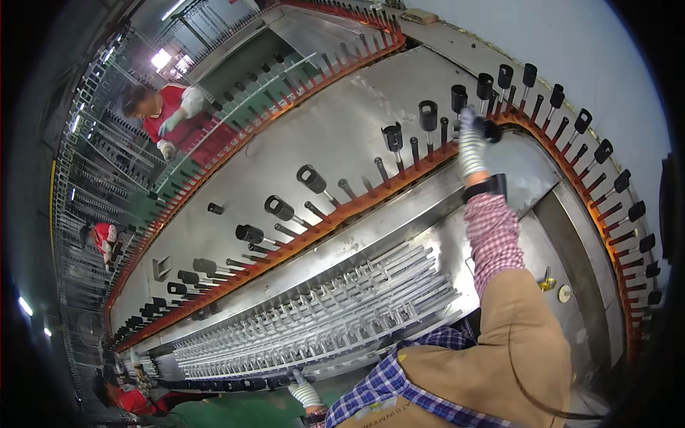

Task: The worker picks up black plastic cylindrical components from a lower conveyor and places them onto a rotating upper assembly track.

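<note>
Right hand [472,143] reaches to the upper right, fingers closed on a black cap [491,130] along the orange pin rail [342,214]. Left hand [305,391] sits low at the bottom edge, gripping the black bar [228,385].

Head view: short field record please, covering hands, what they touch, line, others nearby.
right hand: gloved right hand raised to the orange rail, fingers at a black cap on a pin
left hand: gloved left hand low, on the dark edge under the metal rack; grip unclear
line: black-capped pins along the curved rail
others: person in red across the steel deck
</note>
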Tool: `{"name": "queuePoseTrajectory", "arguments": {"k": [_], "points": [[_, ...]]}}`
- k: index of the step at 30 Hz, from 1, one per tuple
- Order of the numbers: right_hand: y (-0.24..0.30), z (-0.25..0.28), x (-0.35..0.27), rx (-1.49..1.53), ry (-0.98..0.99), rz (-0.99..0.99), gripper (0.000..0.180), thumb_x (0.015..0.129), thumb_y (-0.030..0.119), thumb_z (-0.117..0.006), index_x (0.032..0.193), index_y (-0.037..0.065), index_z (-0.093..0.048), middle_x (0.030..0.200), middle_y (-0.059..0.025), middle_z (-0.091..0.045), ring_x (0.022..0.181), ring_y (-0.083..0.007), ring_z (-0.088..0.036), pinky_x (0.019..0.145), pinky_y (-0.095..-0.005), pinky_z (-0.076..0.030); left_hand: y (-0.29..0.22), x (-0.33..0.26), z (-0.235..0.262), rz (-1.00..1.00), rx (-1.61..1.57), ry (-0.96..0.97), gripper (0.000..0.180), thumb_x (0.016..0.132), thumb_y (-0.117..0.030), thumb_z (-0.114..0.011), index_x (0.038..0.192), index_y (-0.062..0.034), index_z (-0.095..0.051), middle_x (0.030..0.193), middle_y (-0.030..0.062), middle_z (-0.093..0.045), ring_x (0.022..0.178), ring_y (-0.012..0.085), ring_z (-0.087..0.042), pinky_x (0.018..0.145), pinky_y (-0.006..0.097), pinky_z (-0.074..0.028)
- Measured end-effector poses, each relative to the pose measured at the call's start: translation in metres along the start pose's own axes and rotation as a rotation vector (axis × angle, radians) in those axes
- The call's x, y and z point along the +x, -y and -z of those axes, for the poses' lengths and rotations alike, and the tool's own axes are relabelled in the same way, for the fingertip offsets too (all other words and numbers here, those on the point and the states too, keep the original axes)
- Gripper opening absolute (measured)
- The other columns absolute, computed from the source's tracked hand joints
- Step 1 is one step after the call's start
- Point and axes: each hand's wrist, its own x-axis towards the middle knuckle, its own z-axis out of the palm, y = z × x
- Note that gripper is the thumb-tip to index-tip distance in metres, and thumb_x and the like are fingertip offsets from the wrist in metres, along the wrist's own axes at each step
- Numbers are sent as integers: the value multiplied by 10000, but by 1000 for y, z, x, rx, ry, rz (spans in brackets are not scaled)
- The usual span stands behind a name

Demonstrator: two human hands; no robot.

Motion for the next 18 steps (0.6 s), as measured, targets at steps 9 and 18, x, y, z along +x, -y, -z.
{"name": "queuePoseTrajectory", "arguments": {"k": [9,18], "points": [[9,18,30,-1224,68,295,337,802,314,-506,924,5,-566,773,-128,-598,762,-254,-569,693,-327,-434,1,13,9,54,3,36,157,829,-169,-529,925,-46,-513,773,31,-564,527,66,-465,398,185,-366],[52,-39,-211,-262,352,-728,388,810,372,-484,1032,54,-476,840,-28,-508,739,-106,-483,722,-268,-381,-68,94,0,-124,737,352,217,813,-236,-517,945,-76,-582,747,126,-576,656,267,-532,572,371,-411]]}}
